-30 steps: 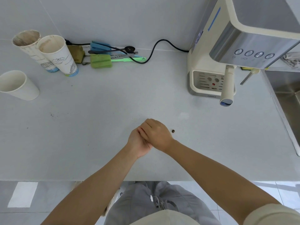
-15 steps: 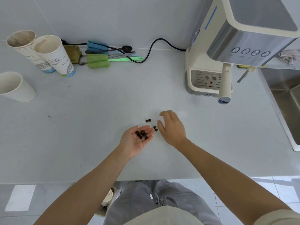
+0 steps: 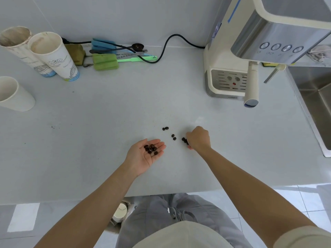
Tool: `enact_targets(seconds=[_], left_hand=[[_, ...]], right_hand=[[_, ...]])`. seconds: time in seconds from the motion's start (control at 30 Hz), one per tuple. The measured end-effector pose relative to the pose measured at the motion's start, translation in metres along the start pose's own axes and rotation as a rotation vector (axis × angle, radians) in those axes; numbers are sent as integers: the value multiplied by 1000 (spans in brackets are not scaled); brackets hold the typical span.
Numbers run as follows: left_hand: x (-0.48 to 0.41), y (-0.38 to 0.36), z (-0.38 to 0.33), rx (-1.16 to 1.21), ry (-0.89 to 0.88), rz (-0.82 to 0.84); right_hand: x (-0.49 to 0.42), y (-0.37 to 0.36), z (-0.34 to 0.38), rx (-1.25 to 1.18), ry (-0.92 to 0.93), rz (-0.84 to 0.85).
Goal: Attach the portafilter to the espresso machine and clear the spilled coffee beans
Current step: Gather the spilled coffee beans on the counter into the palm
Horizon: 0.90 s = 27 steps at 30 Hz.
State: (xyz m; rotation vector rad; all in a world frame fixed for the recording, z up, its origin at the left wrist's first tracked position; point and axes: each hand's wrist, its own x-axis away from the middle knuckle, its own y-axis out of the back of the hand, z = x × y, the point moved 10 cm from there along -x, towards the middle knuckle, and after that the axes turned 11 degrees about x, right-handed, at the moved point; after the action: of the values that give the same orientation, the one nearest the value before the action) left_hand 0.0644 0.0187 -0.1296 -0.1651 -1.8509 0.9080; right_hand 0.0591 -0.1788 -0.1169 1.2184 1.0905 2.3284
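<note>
- Your left hand (image 3: 146, 155) lies palm-up, fingers spread, cupping coffee beans (image 3: 151, 149).
- Your right hand (image 3: 198, 139) curls its fingers onto two beans (image 3: 184, 139) on the counter (image 3: 89, 131); four more lie just beside.
- They're light, hard, prone to roll: pinch each across its sides.

Espresso machine (image 3: 268, 42): top and right side cut by frame edge; group head hidden under front panel. Left paper cup (image 3: 12, 94): cut by left edge. Sink (image 3: 315, 97): cut by right edge. Right hand (image 3: 198, 138): fingertips curled under, hidden; grip on beans (image 3: 184, 139) unclear. Cup print: too small to read.
</note>
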Motion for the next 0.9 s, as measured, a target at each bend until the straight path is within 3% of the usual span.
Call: enact_targets(seconds=[0.27, 0.5, 0.6, 0.8, 0.9], left_hand=[[3, 1, -3, 4, 13, 10], [5, 7, -3, -3, 17, 18], [7, 11, -4, -3, 20, 3], [9, 13, 0, 10, 30, 0], [10, 13, 1, 9, 32, 1]], right_hand=[[-4, -14, 38, 110, 98, 7], [-1, -18, 79, 246, 298, 10], [8, -10, 100, 443, 488, -69], [28, -52, 119, 934, 960, -59], [42, -55, 122, 970, 1096, -200]])
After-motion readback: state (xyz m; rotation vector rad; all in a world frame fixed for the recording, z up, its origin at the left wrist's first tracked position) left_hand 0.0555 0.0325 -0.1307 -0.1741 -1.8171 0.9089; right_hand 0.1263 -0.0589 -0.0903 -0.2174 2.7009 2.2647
